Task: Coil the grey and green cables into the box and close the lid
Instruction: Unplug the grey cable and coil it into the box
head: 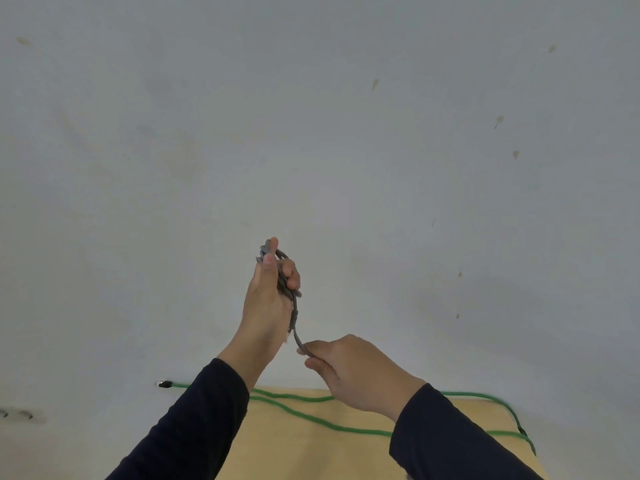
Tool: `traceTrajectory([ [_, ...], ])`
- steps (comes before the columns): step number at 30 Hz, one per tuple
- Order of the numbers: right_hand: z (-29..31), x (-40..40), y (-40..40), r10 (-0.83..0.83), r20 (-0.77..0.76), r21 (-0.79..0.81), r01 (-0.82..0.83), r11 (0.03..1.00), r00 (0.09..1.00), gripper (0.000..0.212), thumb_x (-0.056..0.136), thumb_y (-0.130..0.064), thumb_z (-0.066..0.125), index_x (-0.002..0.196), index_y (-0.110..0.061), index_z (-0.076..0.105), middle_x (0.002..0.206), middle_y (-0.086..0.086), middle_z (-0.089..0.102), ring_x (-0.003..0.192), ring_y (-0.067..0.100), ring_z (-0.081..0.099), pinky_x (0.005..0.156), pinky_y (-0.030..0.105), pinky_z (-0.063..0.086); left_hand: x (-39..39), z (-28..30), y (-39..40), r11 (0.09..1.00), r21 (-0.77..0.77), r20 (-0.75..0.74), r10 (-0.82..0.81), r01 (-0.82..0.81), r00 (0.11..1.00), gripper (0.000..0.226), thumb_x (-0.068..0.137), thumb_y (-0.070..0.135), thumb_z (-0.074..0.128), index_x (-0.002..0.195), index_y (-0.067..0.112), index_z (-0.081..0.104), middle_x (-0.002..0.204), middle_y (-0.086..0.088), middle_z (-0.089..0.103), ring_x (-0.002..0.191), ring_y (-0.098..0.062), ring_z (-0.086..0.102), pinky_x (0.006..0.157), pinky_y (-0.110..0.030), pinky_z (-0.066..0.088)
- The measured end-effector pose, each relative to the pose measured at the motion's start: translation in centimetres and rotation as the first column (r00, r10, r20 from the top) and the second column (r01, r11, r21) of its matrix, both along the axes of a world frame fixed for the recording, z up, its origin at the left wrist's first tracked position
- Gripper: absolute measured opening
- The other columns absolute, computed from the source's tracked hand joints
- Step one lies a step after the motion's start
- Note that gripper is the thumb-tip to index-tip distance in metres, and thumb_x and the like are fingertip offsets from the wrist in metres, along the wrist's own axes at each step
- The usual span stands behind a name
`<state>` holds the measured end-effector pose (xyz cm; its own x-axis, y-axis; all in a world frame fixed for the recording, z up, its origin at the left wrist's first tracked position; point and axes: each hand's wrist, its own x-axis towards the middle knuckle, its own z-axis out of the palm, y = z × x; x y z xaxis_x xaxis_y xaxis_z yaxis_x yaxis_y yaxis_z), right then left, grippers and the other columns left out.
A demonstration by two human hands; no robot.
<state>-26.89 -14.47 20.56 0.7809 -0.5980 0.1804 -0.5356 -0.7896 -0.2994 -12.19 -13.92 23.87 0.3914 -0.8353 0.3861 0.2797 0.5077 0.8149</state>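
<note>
My left hand [268,299] is raised in front of the wall, closed around a bundle of coiled grey cable [294,308]. A short free stretch of that cable runs down to my right hand [356,370], which pinches its end between thumb and fingers. The green cable [301,415] lies loose in long curves across the light wooden table [311,452] below my arms, with one dark plug [165,384] hanging past the table's left edge. No box is in view.
A plain grey-white wall [346,133] with a few small marks fills most of the view. Wall sockets [20,414] sit at the lower left. The green cable also loops off the table's right edge [519,427].
</note>
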Motion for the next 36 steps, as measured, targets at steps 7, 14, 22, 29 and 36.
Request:
traceTrajectory([
  [7,-0.4,-0.2,0.3,-0.013,0.050,0.011,0.013,1.000,0.999,0.031,0.099,-0.030,0.035,0.124,-0.020,0.052,0.084,0.011,0.067,0.068,0.022,0.050,0.069,0.034,0.045,0.5,1.0,0.0,1.000,-0.010,0.055,-0.027,0.027,0.998,0.032,0.102,0.031,0.023,0.127,0.024,0.043,0.059,0.011,0.042,0.054,-0.006,0.040,0.058,-0.016,0.039],
  [14,5.0,-1.8,-1.5,0.041,0.294,-0.020,-0.037,0.999,0.955,0.023,0.088,-0.027,0.059,0.110,-0.031,0.063,0.064,-0.007,0.062,0.054,0.007,0.052,0.059,0.022,0.042,-0.3,-3.7,2.4,0.983,0.160,0.608,-0.166,0.085,0.776,0.028,0.097,0.044,0.029,0.115,0.039,0.050,0.076,0.016,0.053,0.064,-0.001,0.048,0.066,-0.019,0.038],
  [22,6.4,-3.6,-2.2,-0.055,0.500,0.256,-0.086,0.963,0.864,0.033,0.074,-0.029,0.073,0.105,-0.038,0.067,0.078,-0.008,0.056,0.050,0.000,0.048,0.061,0.015,0.043,-1.9,-3.8,4.0,0.910,0.227,0.425,-0.414,0.348,0.805,0.040,0.093,0.037,0.029,0.089,0.010,0.058,0.054,0.008,0.029,0.051,-0.013,0.023,0.054,-0.028,0.020],
  [29,4.7,-3.3,-1.2,-0.128,0.635,0.530,-0.310,0.790,0.762,0.033,0.085,-0.038,0.043,0.110,-0.035,0.064,0.083,-0.004,0.068,0.055,0.016,0.051,0.060,0.031,0.053,-1.8,-1.9,3.5,0.902,0.180,0.085,-0.413,0.394,0.907,0.045,0.089,0.036,0.039,0.071,0.013,0.073,0.039,0.013,0.022,0.038,-0.006,0.016,0.042,-0.021,0.016],
  [36,4.2,-2.2,-1.0,-0.121,0.634,0.408,-0.197,0.892,0.764,0.027,0.092,-0.029,0.049,0.114,-0.040,0.059,0.065,-0.003,0.058,0.050,0.010,0.042,0.046,0.018,0.038,-2.3,-2.5,2.8,0.980,0.196,0.103,-0.065,0.044,0.993,0.051,0.093,0.050,0.030,0.075,0.011,0.058,0.044,0.006,0.037,0.039,-0.010,0.031,0.044,-0.022,0.033],
])
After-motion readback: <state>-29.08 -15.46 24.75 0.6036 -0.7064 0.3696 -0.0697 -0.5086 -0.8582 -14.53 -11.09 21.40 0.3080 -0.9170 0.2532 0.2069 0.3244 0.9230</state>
